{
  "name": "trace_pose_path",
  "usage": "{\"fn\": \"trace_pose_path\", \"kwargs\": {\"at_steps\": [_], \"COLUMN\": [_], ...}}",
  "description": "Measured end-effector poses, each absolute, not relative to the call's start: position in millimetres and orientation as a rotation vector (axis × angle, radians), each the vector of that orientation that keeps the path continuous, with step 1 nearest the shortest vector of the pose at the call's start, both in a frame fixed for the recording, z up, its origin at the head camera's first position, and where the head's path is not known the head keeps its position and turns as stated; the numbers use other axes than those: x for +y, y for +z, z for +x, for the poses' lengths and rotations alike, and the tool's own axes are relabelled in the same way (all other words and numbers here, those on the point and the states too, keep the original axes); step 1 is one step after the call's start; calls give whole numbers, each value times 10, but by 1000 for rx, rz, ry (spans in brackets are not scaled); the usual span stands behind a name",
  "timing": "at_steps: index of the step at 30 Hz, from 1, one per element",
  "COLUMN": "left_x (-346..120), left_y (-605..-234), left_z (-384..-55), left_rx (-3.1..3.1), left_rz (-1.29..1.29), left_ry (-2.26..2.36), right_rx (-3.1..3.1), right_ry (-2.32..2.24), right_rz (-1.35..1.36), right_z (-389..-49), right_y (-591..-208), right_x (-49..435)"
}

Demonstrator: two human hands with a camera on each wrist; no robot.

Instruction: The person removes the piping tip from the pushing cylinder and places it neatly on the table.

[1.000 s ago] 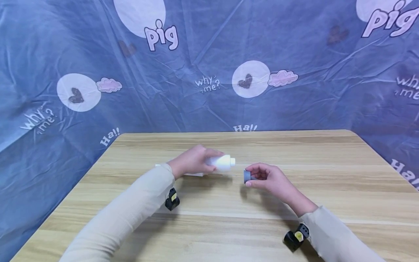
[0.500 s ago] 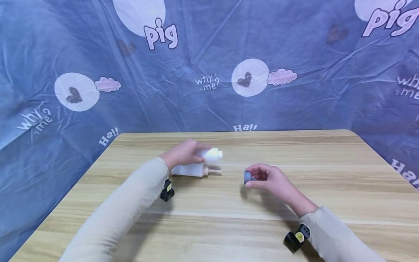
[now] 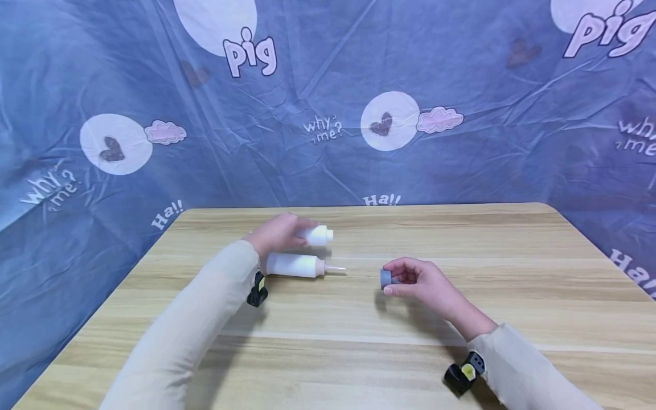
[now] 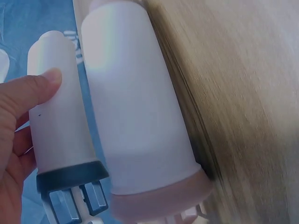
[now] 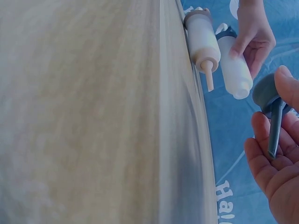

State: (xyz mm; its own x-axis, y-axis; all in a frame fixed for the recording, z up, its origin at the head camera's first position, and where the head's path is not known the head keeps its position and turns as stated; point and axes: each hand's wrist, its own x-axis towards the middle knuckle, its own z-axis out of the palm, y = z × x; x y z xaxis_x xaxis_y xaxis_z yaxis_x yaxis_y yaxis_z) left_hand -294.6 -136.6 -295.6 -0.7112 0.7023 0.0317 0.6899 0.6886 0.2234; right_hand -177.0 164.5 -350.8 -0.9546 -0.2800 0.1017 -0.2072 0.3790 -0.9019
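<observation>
My left hand (image 3: 279, 232) grips a white squeeze bottle (image 3: 316, 235) by its body, thumb on the near side. Its bare neck points right, and a dark blue-grey pronged base (image 4: 72, 175) shows in the left wrist view. A larger white squeeze bottle (image 3: 293, 265) with a pink base and a thin pink nozzle (image 3: 334, 269) lies on its side just in front. Over the middle of the table, my right hand (image 3: 422, 282) pinches a blue-grey nozzle cap (image 3: 386, 278) between thumb and fingers. In the right wrist view, its spout (image 5: 275, 128) points back toward the palm.
The wood-grain table (image 3: 328, 364) ends at the back against a blue printed cloth (image 3: 307, 165), which also hangs at both sides. Black wrist cameras (image 3: 463, 373) are strapped to both sleeves.
My left hand has carried the white bottle left and toward the back, lowering it behind the pink-nozzled bottle, which has come into fuller view. The right hand stays nearly still with the nozzle cap.
</observation>
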Motion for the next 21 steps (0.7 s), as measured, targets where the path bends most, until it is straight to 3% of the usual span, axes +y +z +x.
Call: {"fn": "trace_pose_path", "kwargs": {"at_steps": [21], "left_x": [-1410], "left_y": [-3130], "left_z": [-3148], "left_rx": [2832], "left_rz": [1047], "left_ry": [318], "right_rx": [2527], "right_ry": [-1640], "right_rz": [-476], "right_z": [-1832], "right_y": [-3528], "right_x": [1660]}}
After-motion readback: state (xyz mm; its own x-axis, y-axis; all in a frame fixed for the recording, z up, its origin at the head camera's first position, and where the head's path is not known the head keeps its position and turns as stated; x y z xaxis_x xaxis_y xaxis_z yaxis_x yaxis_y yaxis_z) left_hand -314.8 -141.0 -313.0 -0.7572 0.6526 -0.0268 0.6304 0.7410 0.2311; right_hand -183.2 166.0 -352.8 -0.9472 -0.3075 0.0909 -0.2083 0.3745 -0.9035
